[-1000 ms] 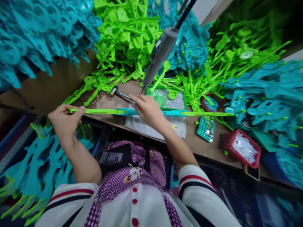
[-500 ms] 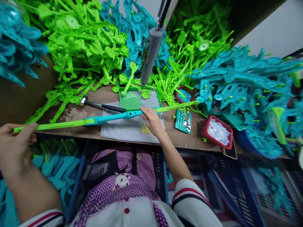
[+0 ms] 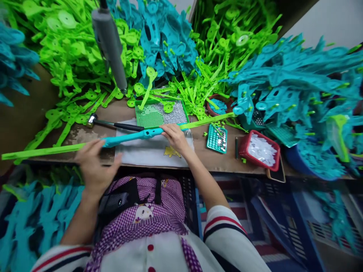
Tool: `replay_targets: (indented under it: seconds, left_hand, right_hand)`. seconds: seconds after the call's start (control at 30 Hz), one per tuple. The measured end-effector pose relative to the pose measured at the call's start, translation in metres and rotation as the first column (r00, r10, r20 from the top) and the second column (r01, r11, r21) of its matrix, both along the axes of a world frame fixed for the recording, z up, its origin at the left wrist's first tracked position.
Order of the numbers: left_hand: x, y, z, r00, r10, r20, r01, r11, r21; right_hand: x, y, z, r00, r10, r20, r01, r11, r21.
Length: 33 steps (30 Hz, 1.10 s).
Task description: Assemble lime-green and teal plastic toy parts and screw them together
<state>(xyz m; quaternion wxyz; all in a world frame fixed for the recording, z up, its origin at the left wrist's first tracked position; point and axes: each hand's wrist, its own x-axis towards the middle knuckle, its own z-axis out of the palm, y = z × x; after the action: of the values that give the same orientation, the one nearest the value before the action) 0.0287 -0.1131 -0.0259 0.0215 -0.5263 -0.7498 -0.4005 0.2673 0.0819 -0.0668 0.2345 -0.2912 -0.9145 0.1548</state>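
Observation:
A long plastic piece, a turquoise middle part (image 3: pixel 127 139) with a lime-green arm at each end, lies slantwise across the front of the bench. My right hand (image 3: pixel 175 138) is closed around the turquoise part near its right joint. My left hand (image 3: pixel 96 166) is blurred, at the inner end of the left green arm (image 3: pixel 42 151). Its thumb stands well away from the fingers, which lie over the arm. Beneath the piece is a white cloth (image 3: pixel 147 153) with a yellow print. Behind it, a hammer (image 3: pixel 119 125) with a dark handle rests beside a green tray (image 3: pixel 150 118) of small metal parts.
A grey electric screwdriver (image 3: pixel 110 49) hangs above the bench at left. Heaps of green parts (image 3: pixel 82 49) and turquoise parts (image 3: pixel 167 37) fill the back. To the right are a small teal tray (image 3: pixel 217 139), a red basket (image 3: pixel 261 151) of white pieces and a blue basin (image 3: pixel 297 166).
My left hand has let go of the far left end and moved right, towards the turquoise part. My right hand keeps its hold. In view, the hanging screwdriver has shifted left.

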Motion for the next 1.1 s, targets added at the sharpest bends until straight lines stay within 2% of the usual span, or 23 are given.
replay_targets:
  seconds: [0.03,0.1,0.2,0.27,0.33,0.4,0.47,0.5,0.57,0.63,0.67,0.73,0.77,0.8,0.83,0.87,0.9,0.97,1.0,1.03,1.1]
  left_hand:
    - [0.012,0.018,-0.002,0.994,-0.077,-0.072,0.074,0.996,-0.049]
    - [0.022,0.052,-0.006,0.964,-0.239,-0.121,0.212,0.957,-0.197]
    - [0.011,0.079,-0.004,0.947,-0.303,-0.106,0.249,0.901,-0.354]
    - [-0.006,0.082,0.005,0.965,-0.263,-0.019,0.234,0.888,-0.396]
    - [-0.023,0.079,0.017,0.956,-0.228,0.184,0.289,0.839,-0.461]
    - [-0.038,0.075,0.028,0.881,-0.171,0.441,0.411,0.739,-0.534]
    - [-0.045,0.074,0.035,0.79,-0.069,0.61,0.501,0.646,-0.576]
    - [-0.046,0.074,0.036,0.761,-0.022,0.648,0.517,0.623,-0.587]
    - [-0.046,0.079,0.037,0.74,0.017,0.673,0.513,0.633,-0.58]
    - [-0.046,0.084,0.037,0.731,-0.038,0.681,0.544,0.635,-0.548]
    - [-0.047,0.085,0.039,0.726,-0.096,0.681,0.588,0.599,-0.543]
    - [-0.052,0.082,0.048,0.713,-0.261,0.65,0.683,0.469,-0.561]
    - [-0.055,0.076,0.054,0.714,-0.356,0.603,0.698,0.426,-0.575]
    - [-0.057,0.066,0.062,0.729,-0.446,0.52,0.684,0.43,-0.589]
    - [-0.059,0.052,0.069,0.758,-0.519,0.396,0.644,0.495,-0.584]
    - [-0.061,0.037,0.075,0.791,-0.557,0.254,0.59,0.584,-0.558]
    - [-0.062,0.019,0.079,0.823,-0.558,0.104,0.521,0.668,-0.531]
    - [-0.062,-0.015,0.079,0.865,-0.463,-0.194,0.343,0.827,-0.446]
    - [-0.061,-0.028,0.075,0.858,-0.411,-0.309,0.277,0.876,-0.395]
    - [-0.061,-0.038,0.069,0.845,-0.364,-0.391,0.241,0.913,-0.33]
    - [-0.059,-0.046,0.057,0.818,-0.301,-0.49,0.212,0.95,-0.229]
  right_hand:
    - [-0.001,0.0,0.001,1.0,0.003,0.002,-0.003,1.0,-0.006]
    - [0.0,-0.001,0.005,1.0,0.008,0.008,-0.008,1.0,-0.005]
    - [0.009,-0.01,0.011,0.998,-0.064,-0.011,0.064,0.995,0.073]
    - [0.024,-0.021,0.014,0.986,-0.163,-0.037,0.167,0.976,0.143]
    - [0.042,-0.034,0.016,0.973,-0.227,-0.045,0.231,0.955,0.185]
    - [0.059,-0.042,0.018,0.976,-0.217,-0.028,0.218,0.953,0.211]
    - [0.07,-0.044,0.02,0.985,-0.175,-0.003,0.171,0.954,0.245]
    - [0.073,-0.041,0.021,0.988,-0.152,0.009,0.144,0.954,0.264]
    - [0.076,-0.034,0.025,0.993,-0.112,0.027,0.099,0.946,0.308]
    - [0.076,-0.025,0.031,0.996,-0.08,0.046,0.058,0.931,0.361]
    - [0.076,-0.022,0.035,0.997,-0.059,0.051,0.034,0.918,0.396]
    - [0.076,-0.017,0.044,0.999,-0.005,0.038,-0.014,0.878,0.479]
    - [0.076,-0.016,0.048,0.999,0.024,0.023,-0.032,0.855,0.518]
    - [0.076,-0.015,0.053,0.999,0.047,0.004,-0.041,0.835,0.549]
    - [0.076,-0.014,0.058,0.998,0.057,-0.014,-0.039,0.82,0.571]
    - [0.077,-0.014,0.062,0.998,0.053,-0.027,-0.027,0.811,0.585]
    - [0.077,-0.013,0.066,0.999,0.036,-0.032,-0.01,0.807,0.591]
    - [0.076,-0.013,0.072,1.0,0.0,-0.026,0.015,0.807,0.59]
    - [0.076,-0.012,0.075,1.0,-0.007,-0.022,0.019,0.811,0.585]
    - [0.075,-0.012,0.078,1.0,-0.003,-0.022,0.015,0.817,0.577]
    - [0.072,-0.011,0.083,0.999,0.02,-0.03,-0.001,0.832,0.555]
